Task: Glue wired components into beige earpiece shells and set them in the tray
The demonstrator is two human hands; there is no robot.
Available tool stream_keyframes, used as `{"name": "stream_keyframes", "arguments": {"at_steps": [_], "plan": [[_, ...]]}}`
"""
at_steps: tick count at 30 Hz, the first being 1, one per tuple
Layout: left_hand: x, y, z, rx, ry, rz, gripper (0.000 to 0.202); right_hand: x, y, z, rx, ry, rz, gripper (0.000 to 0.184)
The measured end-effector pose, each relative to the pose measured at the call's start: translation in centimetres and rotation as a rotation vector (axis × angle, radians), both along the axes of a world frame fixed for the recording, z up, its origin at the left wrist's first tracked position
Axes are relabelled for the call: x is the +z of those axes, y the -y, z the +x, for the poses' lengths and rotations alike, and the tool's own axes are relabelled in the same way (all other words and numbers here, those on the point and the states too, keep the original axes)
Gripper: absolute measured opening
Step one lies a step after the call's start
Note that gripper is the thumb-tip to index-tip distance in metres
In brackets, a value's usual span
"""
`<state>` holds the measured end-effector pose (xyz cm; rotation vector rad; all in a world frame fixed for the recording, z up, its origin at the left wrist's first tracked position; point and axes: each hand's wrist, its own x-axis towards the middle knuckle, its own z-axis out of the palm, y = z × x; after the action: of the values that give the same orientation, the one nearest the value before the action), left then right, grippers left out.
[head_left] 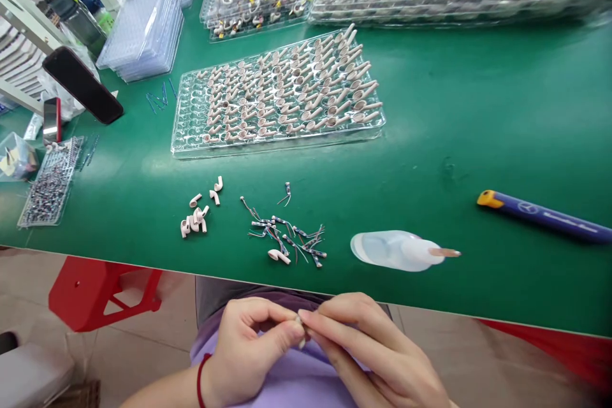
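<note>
Fingertips (291, 331) of left hand (248, 354) and right hand (382, 357) meet, pinching 1 small pale part (299, 319) over the lap, below the green table (478, 140) edge. Wired components (287, 236) at 12 o'clock; squeeze bottle (396, 250) at 1 o'clock.

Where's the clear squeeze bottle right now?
Head view, right of centre: squeeze bottle lies sideways near the table edge, between wire pile and blue knife.

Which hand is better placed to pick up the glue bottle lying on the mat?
Right, probably. The right hand sits almost in line with the glue bottle, just off the table edge; the left hand is further left, nearer the white shells. Both pinch a small part.
</note>
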<state>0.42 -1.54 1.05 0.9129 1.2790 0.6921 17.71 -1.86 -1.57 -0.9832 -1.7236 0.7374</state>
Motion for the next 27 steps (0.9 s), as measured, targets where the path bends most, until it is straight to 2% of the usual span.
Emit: {"name": "stream_keyframes", "arguments": {"at_steps": [2, 5, 8, 10, 17, 27], "plan": [[-0.1, 0.0, -0.3, -0.023, -0.078, 0.105, 0.018, -0.2, 0.2, 0.2, -0.046, 0.032, -0.018, 0.038], [0.0, -0.2, -0.8, -0.076, -0.218, 0.407, 0.008, -0.4, 0.3, 0.3, -0.102, 0.037, -0.044, 0.024], [0.2, -0.5, -1.1, -0.144, -0.327, 0.708, 0.009, -0.3, 0.2, 0.1, -0.066, 0.024, -0.064, 0.012], [0.4, -0.6, -1.2, -0.188, -0.394, 0.813, 0.011, -0.2, 0.1, 0.0, -0.045, 0.022, -0.084, 0.011], [0.9, -0.5, -1.2, -0.265, -0.523, 0.975, 0.012, -0.1, 0.0, -0.2, -0.035, 0.024, -0.085, 0.012], [1.1, -0.6, -1.1, -0.275, -0.562, 1.01, 0.011, 0.0, -0.1, -0.3, -0.036, 0.013, -0.096, 0.013]]}}
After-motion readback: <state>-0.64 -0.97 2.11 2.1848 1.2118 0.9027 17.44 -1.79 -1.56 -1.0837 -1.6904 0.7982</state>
